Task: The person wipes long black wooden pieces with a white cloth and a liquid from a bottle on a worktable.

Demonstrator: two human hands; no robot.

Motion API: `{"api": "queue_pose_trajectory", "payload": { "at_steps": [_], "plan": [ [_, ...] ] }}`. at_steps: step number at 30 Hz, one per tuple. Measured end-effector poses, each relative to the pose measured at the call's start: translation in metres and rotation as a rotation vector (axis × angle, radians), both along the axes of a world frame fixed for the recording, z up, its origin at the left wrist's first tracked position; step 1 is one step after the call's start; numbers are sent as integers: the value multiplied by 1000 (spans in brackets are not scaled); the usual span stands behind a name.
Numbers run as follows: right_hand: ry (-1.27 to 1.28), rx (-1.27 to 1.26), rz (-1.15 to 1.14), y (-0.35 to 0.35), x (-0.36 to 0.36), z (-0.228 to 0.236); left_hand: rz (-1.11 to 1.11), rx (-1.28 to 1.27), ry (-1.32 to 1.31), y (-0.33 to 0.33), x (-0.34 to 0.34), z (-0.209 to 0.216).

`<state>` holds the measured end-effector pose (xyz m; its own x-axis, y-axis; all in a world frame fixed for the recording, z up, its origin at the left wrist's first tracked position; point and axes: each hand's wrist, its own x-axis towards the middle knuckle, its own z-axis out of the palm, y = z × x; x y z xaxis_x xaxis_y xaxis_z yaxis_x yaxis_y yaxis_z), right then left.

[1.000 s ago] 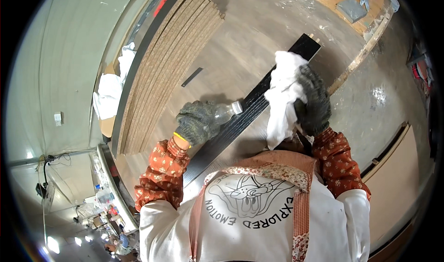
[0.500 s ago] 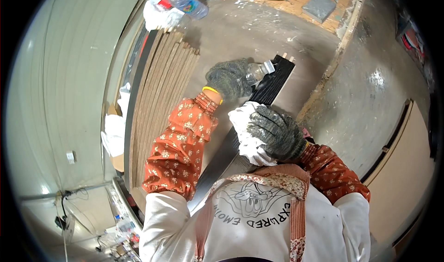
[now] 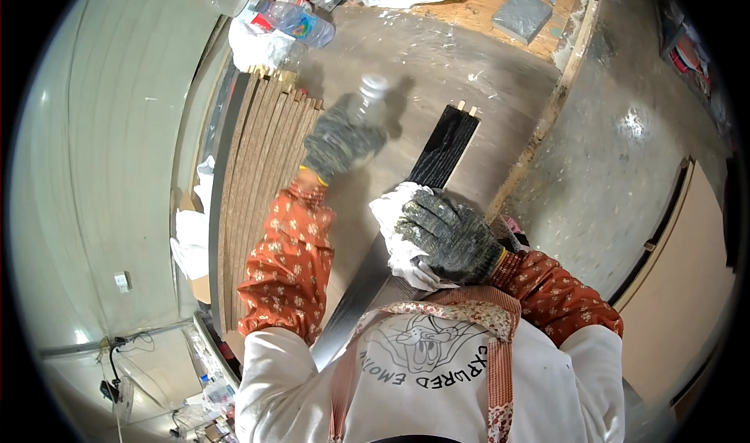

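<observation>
A dark grey knit glove covers my left hand [image 3: 342, 142], which is wrapped round a small clear plastic bottle [image 3: 370, 99] with a whitish cap. Both are smeared by motion, above the bench and left of the black board. My right hand [image 3: 453, 236], gloved the same way, presses a crumpled white cloth [image 3: 402, 232] onto the board. The long, narrow black board [image 3: 444, 150] with visible grain lies slantwise on the bench. Two pale wooden dowels [image 3: 467, 108] stick out of its far end. Its near end runs beneath my right hand and toward my body.
To the left stands a row of brown boards [image 3: 262, 185] on edge. Plastic bottles [image 3: 305, 25] and white rags lie behind them. At the back, a grey block [image 3: 522, 17] rests on a wooden sheet [image 3: 473, 25]. The bench edge [image 3: 539, 142] runs along the right.
My left hand has carried the bottle leftward, away from the black board, and the bottle has turned more upright. My right hand and the cloth have shifted slightly in view.
</observation>
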<state>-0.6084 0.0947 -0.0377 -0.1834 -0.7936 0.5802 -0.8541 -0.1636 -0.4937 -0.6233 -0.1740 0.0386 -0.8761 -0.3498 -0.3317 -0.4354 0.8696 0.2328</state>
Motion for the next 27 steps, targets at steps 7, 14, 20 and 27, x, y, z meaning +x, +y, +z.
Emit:
{"api": "queue_pose_trajectory", "payload": {
  "at_steps": [7, 14, 20, 27],
  "plan": [
    [-109, 108, 82, -3, -2, 11, 72, 234, 580, -69, 42, -58],
    [-4, 54, -42, 4, 7, -3, 199, 420, 723, -36, 52, -62],
    [73, 70, -55, -4, 7, -3, 242, 6, 768, -25, 78, -49],
    [139, 112, -89, -1, 2, -1, 485, 480, 855, 48, 304, -10]
  ]
}}
